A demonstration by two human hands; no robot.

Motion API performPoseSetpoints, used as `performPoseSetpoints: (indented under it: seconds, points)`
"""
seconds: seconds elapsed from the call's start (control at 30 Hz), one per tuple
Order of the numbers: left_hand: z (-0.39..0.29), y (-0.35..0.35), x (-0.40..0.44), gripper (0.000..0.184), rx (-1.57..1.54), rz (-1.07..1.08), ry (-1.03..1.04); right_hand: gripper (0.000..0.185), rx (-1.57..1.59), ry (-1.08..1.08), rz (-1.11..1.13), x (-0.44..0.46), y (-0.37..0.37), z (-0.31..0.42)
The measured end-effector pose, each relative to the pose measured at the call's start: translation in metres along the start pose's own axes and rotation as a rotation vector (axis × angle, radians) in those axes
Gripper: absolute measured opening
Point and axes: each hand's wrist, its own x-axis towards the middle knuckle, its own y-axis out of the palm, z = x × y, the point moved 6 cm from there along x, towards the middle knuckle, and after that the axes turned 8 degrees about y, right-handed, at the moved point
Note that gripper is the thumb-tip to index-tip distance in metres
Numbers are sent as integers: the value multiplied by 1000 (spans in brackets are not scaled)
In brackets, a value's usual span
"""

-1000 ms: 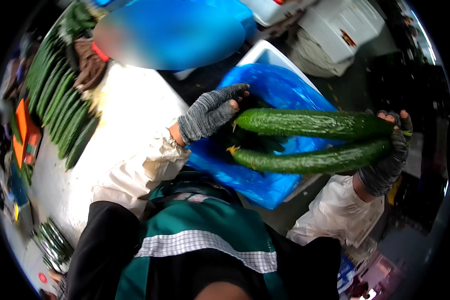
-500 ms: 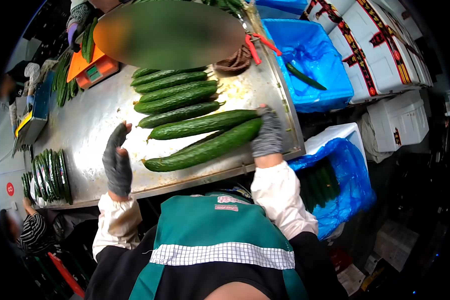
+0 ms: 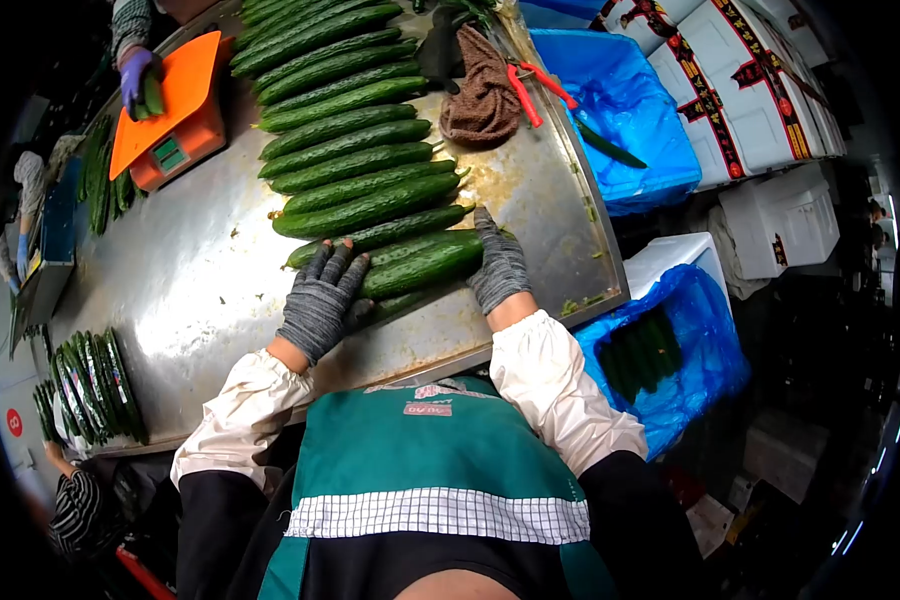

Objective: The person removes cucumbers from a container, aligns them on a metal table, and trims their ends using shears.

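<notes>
Several long green cucumbers lie side by side in a row (image 3: 355, 158) up the metal table (image 3: 205, 295). At the near end of the row, my left hand (image 3: 322, 302), in a grey fingerless glove, curls over the left ends of the nearest cucumbers (image 3: 425, 268). My right hand (image 3: 500, 265), gloved the same way, is closed around their right ends. Part of a lower cucumber (image 3: 398, 304) shows beneath them; my left hand hides its left end.
An orange scale (image 3: 175, 130) stands at the upper left, beside another person's purple-gloved hand (image 3: 140, 82). Red-handled pliers (image 3: 526, 95) and a brown cloth (image 3: 482, 95) lie near the right edge. Blue-lined boxes (image 3: 635, 150) stand beyond it; wrapped cucumbers (image 3: 95, 385) lie left.
My left hand has moved right from over bare table onto the cucumbers' left ends. The nearest cucumbers now lie closer against the row. The view has shifted, showing more of the row.
</notes>
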Motion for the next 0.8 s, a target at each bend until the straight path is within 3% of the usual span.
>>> performPoseSetpoints:
  seconds: [0.03, 0.13, 0.2, 0.23, 0.27, 0.3, 0.4, 0.47, 0.5, 0.53, 0.57, 0.63, 0.67, 0.73, 0.8]
  points:
    - [2, 7, -1, 62, 31, 5, 15, 44, 27, -126, 100, 1, 0, 0]
    - [-2, 6, 1, 59, 76, -13, 15, 50, -659, -759, 194, -29, -6, 14]
    - [-6, 5, 0, 58, 84, -31, 0, 46, -1197, -714, 45, -48, -12, 15]
    - [-6, 6, -1, 58, 109, -34, 0, 36, -753, -352, 229, -34, -23, -1]
    - [-5, 6, -2, 59, 135, -39, -1, 36, -749, -351, 225, -15, -38, -18]
    - [-4, 11, -3, 59, 123, -11, -19, 34, -611, -585, 350, 5, -52, -33]
    - [-12, 10, -2, 59, 149, 30, -82, 30, -284, -838, 588, -5, -65, -36]
    - [-16, 17, -1, 59, 146, 53, -94, 27, 364, 63, 625, 0, -68, -43]
    - [-17, 17, -1, 61, 148, 40, -143, 18, 328, 87, 380, -30, -60, -26]
    - [-18, 17, -2, 62, 149, 28, -189, 18, 348, 84, 371, -12, -63, -33]
    - [-18, 21, -4, 64, 112, 42, -239, 25, -316, -297, 522, 9, -58, -33]
    - [-35, 13, -3, 69, 95, -1, -218, 43, -676, -379, 446, -4, -61, -33]
    - [-44, 13, -2, 71, 97, 13, -197, 55, -339, -110, 269, -22, -71, -27]
    - [-54, 18, -2, 75, 118, -20, -127, 67, -1045, -456, -26, -46, -95, 15]
    - [-58, 23, -2, 77, 179, -52, -141, 50, -715, -614, 32, -79, -142, 44]
